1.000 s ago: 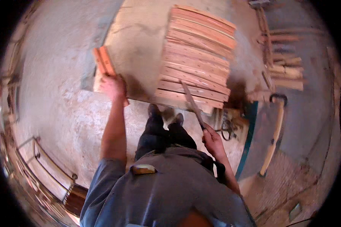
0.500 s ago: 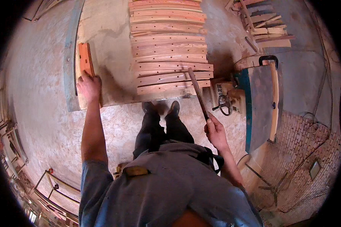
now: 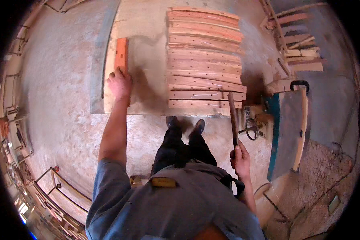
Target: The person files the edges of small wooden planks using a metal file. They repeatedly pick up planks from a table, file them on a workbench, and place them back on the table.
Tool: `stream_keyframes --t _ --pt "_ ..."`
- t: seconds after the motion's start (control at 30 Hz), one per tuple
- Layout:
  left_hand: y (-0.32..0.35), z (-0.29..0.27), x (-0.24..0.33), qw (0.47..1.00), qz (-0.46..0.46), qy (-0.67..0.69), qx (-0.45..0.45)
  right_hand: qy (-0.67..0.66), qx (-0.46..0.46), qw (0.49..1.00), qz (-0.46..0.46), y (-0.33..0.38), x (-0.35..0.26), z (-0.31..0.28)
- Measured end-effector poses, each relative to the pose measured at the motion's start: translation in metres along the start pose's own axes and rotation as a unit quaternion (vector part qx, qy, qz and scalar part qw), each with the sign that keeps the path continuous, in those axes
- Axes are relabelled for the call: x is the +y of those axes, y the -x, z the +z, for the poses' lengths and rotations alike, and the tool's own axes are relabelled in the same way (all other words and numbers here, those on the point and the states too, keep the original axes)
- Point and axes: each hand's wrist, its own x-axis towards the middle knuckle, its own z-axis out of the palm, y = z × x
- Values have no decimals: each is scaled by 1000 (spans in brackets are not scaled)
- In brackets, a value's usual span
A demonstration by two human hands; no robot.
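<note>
My left hand (image 3: 119,84) grips the near end of a short orange-red wooden block (image 3: 121,54) over the left side of the worktable (image 3: 148,74). At the right, my right hand (image 3: 241,161) is closed round the lower end of a long, thin, dark bar (image 3: 233,120). Its exact kind cannot be made out. The bar points away from me, and its far tip overlaps the near right corner of the laid-out strips in view. Those pinkish wooden strips (image 3: 206,84), most dotted with small dark holes, lie side by side in a column on the table.
Right of the table stands a machine with a handwheel (image 3: 251,131) and a grey slab-like top (image 3: 286,128) edged in teal. More loose boards (image 3: 302,52) are piled at the far right. A metal frame rack (image 3: 62,188) stands at the lower left.
The whole view has shifted, so the table sits further right. The wooden block in my left hand stands straighter and shows a different face. The bar in my right hand is more upright.
</note>
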Motion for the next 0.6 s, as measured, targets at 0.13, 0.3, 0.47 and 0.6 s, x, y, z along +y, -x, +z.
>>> stream_keyframes --t 0.13,0.3,0.47,0.6 --pt "3 -4 -5 999 20 -33 21 39 12 999 -11 0 -5 -2" --pt "-10 -17 -4 999 9 -29 -12 17 17 1000 12 7 -7 -8" --pt "1 -47 42 980 183 24 74 4 49 999 9 9 5 -3" --pt "73 -80 115 909 360 197 -77 -13 42 999 18 3 10 -9"
